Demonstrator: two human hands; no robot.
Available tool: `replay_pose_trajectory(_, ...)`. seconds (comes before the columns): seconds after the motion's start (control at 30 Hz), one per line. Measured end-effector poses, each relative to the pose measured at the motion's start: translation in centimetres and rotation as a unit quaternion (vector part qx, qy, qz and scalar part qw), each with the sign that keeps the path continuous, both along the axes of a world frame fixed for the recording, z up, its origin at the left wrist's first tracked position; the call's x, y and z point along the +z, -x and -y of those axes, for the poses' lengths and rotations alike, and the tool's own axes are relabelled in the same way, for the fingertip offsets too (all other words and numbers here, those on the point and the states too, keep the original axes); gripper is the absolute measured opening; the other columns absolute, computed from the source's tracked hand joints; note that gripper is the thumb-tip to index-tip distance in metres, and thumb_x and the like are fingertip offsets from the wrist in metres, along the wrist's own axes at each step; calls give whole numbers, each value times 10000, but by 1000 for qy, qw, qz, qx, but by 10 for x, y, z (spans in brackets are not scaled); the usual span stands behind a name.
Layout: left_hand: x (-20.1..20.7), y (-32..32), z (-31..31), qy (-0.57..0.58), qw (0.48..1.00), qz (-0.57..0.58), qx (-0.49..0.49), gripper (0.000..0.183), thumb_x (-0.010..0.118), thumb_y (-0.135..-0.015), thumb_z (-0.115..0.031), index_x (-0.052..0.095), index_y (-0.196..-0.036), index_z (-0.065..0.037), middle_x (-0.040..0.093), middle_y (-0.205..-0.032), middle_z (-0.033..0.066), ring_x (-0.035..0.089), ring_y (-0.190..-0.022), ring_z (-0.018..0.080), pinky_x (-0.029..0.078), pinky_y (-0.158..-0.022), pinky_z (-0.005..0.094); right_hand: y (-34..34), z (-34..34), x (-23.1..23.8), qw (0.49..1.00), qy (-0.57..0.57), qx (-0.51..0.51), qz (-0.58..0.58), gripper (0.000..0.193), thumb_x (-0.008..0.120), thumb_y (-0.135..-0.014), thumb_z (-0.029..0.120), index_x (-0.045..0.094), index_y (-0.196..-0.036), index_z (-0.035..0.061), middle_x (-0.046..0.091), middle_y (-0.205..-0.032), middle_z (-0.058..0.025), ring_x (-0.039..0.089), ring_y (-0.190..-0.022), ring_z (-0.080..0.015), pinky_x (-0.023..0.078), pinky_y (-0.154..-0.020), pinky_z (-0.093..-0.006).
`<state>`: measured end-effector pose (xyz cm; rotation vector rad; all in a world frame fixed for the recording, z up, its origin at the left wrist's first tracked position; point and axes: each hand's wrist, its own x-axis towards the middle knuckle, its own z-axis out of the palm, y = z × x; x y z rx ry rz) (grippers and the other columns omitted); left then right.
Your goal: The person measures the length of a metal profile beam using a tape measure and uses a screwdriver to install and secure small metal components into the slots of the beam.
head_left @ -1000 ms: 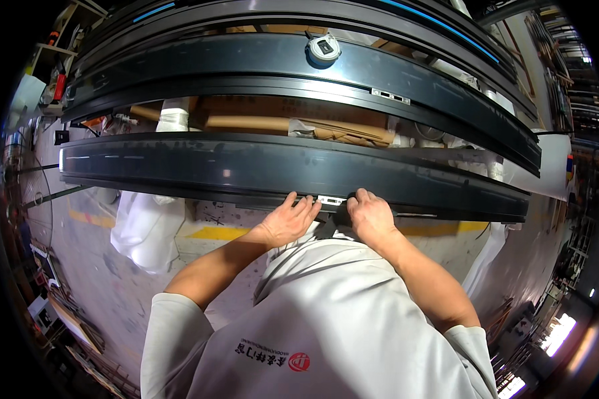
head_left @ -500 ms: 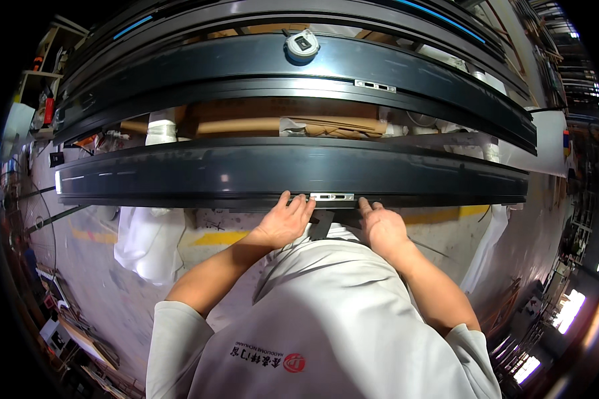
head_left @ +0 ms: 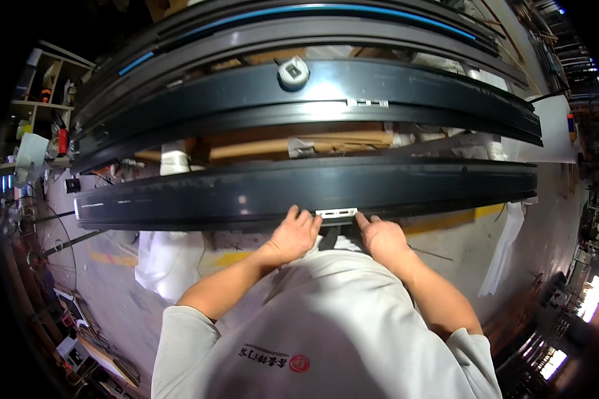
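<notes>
A dark grey metal profile (head_left: pixel 273 186) lies crosswise in front of me. Set along its near edge is a small silver slotted plate (head_left: pixel 337 213). My left hand (head_left: pixel 294 234) rests on that edge, its outstretched fingers at the plate's left end. At the other end, my right hand (head_left: pixel 383 236) has its forefinger stretched to the plate, the rest of its fingers over the edge and partly hidden. Farther off, a second dark profile (head_left: pixel 213 100) carries a similar silver plate (head_left: pixel 368 103), and a round white tape measure (head_left: pixel 293 72) sits on top of it.
More long profiles, one with a blue strip (head_left: pixel 339 8), lie at the back. Brown cardboard (head_left: pixel 246 150) shows between the two nearer profiles. White wrapping (head_left: pixel 170 263) hangs below at the left. Shelves (head_left: pixel 50 100) stand far left, and a yellow line (head_left: pixel 446 219) marks the floor.
The whole view has shifted, so the profiles and tape measure sit lower in the picture. Both hands stay at the plate's ends, with little visible movement against the profile.
</notes>
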<state>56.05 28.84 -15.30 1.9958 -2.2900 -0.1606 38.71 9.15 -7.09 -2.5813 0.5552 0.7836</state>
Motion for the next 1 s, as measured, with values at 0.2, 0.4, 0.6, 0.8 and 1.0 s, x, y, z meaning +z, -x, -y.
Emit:
replay_pose_trajectory(0.2, 50, -75, 75, 174, 967, -83, 170, 652, 798, -745, -314, 586, -1209, 91, 595, -944, 206, 577, -907, 382, 507, -876, 502, 17, -2, 16, 983, 1, -162, 90, 506, 681, -898, 143, 554, -1366, -4, 713, -1015, -225, 690, -909, -430, 571, -808, -504)
replay_pose_trajectory(0.4, 40, -228, 200, 218, 938, 40, 267, 768, 878, -754, -295, 529, -1336, 66, 603, -1210, 249, 569, -1130, 415, 484, -1011, 489, 35, -10, 33, 967, 17, -233, 101, 457, 678, -916, 177, 586, -1326, -2, 706, -1119, -232, 686, -1003, -422, 565, -865, -487)
replay_pose_trajectory(0.6, 72, -252, 211, 12, 958, -121, 261, 413, 812, -676, -143, 624, -1023, -19, 663, -1050, 207, 604, -1035, 398, 506, -916, 485, 50, -6, 83, 958, 1, -264, 109, 467, 669, -942, 212, 582, -1348, 0, 679, -1055, -228, 675, -961, -417, 558, -848, -484)
replay_pose_trajectory(0.8, 174, -76, 163, -198, 836, -512, 7, 647, 841, -610, -51, 642, -1222, 18, 635, -1119, 122, 632, -1059, 271, 508, -958, 352, 52, 17, 106, 887, -110, -314, 320, 491, 682, -973, 281, 592, -1307, -67, 691, -1078, -270, 669, -1006, -444, 547, -872, -472)
replay_pose_trajectory(1.0, 176, 30, 140, -223, 805, -549, 37, 736, 865, -600, -32, 617, -1282, 94, 666, -1139, 152, 657, -1055, 249, 516, -969, 341, 70, 59, 114, 886, -289, -270, 240, 366, 734, -941, 247, 631, -1144, -40, 683, -951, -240, 671, -911, -381, 534, -810, -446)
